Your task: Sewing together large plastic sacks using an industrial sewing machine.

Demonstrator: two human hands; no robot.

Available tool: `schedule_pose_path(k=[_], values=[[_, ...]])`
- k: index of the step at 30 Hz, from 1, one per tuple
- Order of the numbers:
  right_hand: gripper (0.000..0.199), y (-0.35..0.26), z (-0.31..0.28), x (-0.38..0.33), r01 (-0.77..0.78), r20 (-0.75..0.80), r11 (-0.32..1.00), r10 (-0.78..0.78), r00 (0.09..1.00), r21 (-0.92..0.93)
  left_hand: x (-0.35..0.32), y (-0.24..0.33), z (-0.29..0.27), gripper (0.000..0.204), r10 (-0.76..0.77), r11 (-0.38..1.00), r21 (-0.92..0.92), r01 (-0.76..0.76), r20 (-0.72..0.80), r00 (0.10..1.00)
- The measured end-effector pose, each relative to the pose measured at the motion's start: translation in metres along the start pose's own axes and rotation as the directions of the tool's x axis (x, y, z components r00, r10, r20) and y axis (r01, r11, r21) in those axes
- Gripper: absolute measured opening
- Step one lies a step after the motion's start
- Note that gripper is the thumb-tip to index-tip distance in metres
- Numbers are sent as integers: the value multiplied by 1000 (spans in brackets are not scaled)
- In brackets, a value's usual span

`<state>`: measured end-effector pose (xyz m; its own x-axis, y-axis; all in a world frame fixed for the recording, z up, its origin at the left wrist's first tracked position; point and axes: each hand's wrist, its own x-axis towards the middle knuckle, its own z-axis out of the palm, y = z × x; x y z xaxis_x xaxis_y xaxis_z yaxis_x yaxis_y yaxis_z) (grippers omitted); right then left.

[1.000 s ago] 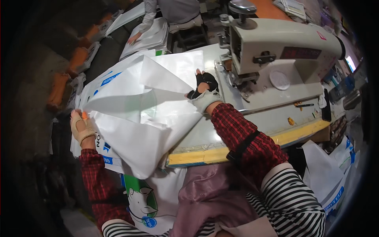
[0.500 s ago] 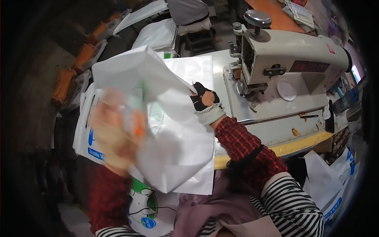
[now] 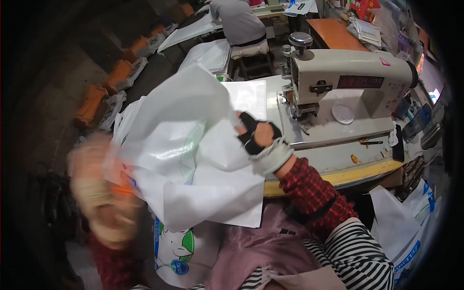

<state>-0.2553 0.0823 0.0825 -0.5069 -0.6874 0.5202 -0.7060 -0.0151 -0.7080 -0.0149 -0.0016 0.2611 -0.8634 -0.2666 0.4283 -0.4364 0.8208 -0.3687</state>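
A white woven plastic bag (image 3: 166,140), with faint green print showing through, billows up over a stack of flat white sheets or bags (image 3: 250,94) at the table's left. My right hand (image 3: 261,133), in a black and white fingerless glove, is closed on the bag's right edge, the fingertips partly hidden by it. My left hand (image 3: 104,186), in a tan glove, is at the bag's left edge with something orange beside it. Motion smears its fingers, so its grip cannot be made out. To the right of my right hand stands a cream sewing machine (image 3: 348,72).
A yellow edge (image 3: 338,181) runs along the table front. Printed white bags lie in my lap (image 3: 176,246) and at the lower right (image 3: 401,217). A dark phone (image 3: 397,143) lies at the table's right. Beyond, a person in grey (image 3: 239,21) sits near a white stack (image 3: 205,55).
My left hand has swung left and outward, and the bag has spread and lifted on that side. My right hand stays at the bag's right edge. The view has tilted up slightly.
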Motion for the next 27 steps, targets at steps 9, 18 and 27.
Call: schedule_pose_path(k=[9,18,27], values=[[35,15,-45,-135,31,247,985,12,969,-169,95,13,171,33,-556,-472,-703,531,705,440],[30,12,-14,-175,-315,89,914,302,949,256,170,119,130,26,-98,813,-558,-163,-408,908],[48,81,-81,-270,-330,141,930,353,925,-163,126,237,291,49,-54,761,-576,299,403,914]])
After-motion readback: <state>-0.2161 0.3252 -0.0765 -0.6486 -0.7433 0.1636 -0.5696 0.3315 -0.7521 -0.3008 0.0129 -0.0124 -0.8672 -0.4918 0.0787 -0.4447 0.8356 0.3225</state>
